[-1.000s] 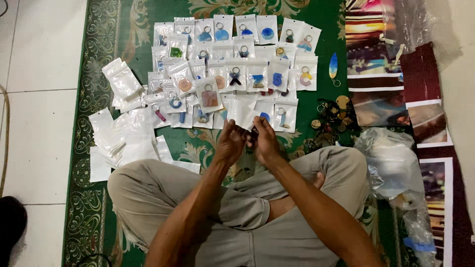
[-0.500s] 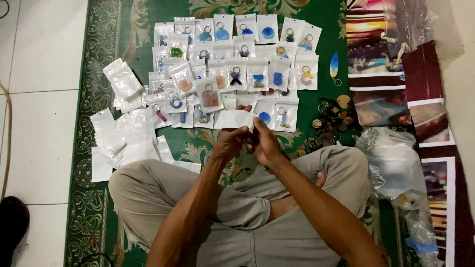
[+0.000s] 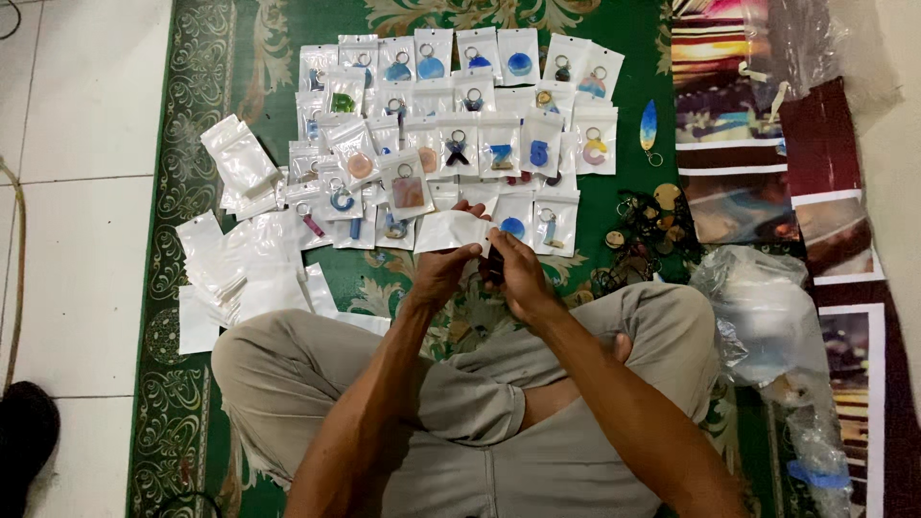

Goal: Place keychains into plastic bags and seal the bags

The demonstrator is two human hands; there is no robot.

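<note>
Head view of a person seated cross-legged on a green patterned rug (image 3: 192,144). Left hand (image 3: 443,273) pinches a small white zip pouch (image 3: 451,230) by its lower edge, holding it flat just above the rug; right hand (image 3: 518,273) is closed around a small dark piece (image 3: 494,264), apparently a keychain, held at the pouch's mouth. The step in hand appears to be bagging: the piece sits at the opening, not yet inside. The next move would call for spreading the mouth with the left fingers and sliding the piece in, ring end clear of the seal.

Just left of the knees lies a loose stack of empty pouches (image 3: 230,269). Right of the hands, a heap of unbagged keychains (image 3: 648,240); beside the right knee, a crumpled clear plastic bag (image 3: 758,307). Beyond the hands, rows of bagged keychains (image 3: 460,105) overlap across the rug, with letter and round shapes showing; one blue leaf-shaped keychain (image 3: 649,129) lies bare beside them. Pale floor tiles (image 3: 77,144) flank the rug on the left; printed sheets (image 3: 739,115) lie on the right.
</note>
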